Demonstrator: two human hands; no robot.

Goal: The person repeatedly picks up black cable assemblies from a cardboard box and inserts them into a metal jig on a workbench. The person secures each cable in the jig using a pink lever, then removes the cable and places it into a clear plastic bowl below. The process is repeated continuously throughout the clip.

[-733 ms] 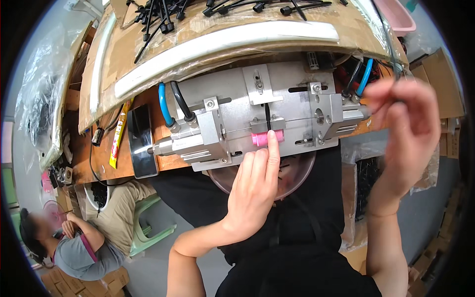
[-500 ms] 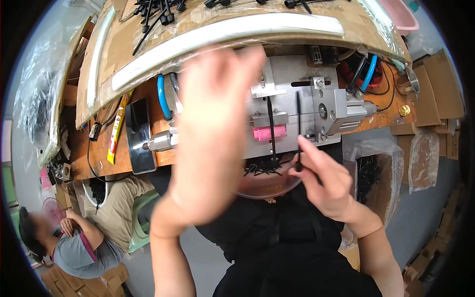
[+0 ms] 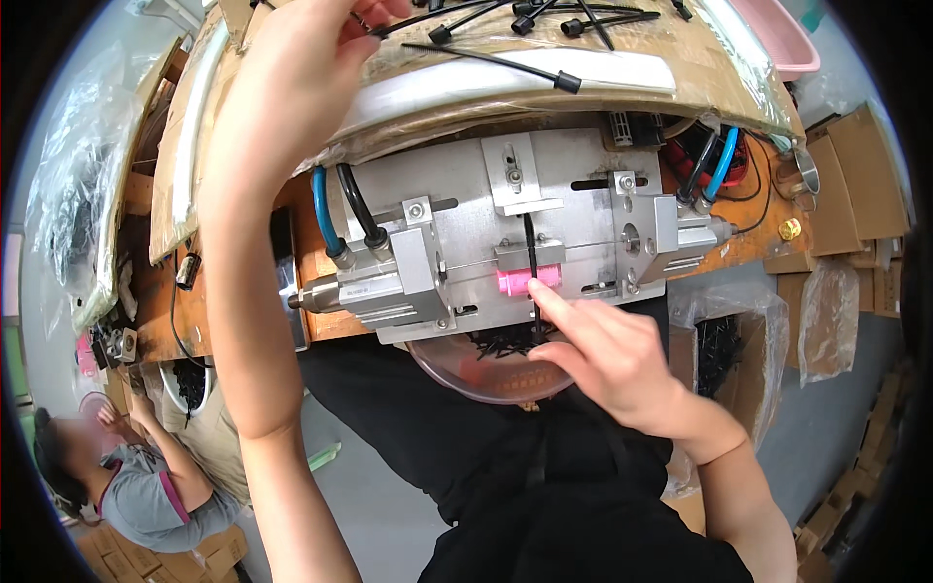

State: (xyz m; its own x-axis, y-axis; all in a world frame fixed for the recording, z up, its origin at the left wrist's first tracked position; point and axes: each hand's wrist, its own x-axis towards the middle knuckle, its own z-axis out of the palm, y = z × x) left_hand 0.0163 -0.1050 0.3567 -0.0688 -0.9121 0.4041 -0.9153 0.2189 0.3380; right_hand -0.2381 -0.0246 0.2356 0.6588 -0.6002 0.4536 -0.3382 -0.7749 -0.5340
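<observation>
The left hand reaches among loose black rods on the cardboard; its fingers are curled, and whether they grasp one I cannot tell. Right of it, one black rod lies across the pink block in the metal fixture, apparently being seated. The right hand grasps nothing, index fingertip on that rod; the next move seemingly calls for keeping it straight.

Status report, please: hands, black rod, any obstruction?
Left hand at capped rods on cardboard. Right hand: index fingertip on black rod, across pink cylinder. Fingertip hides rod partly.
</observation>
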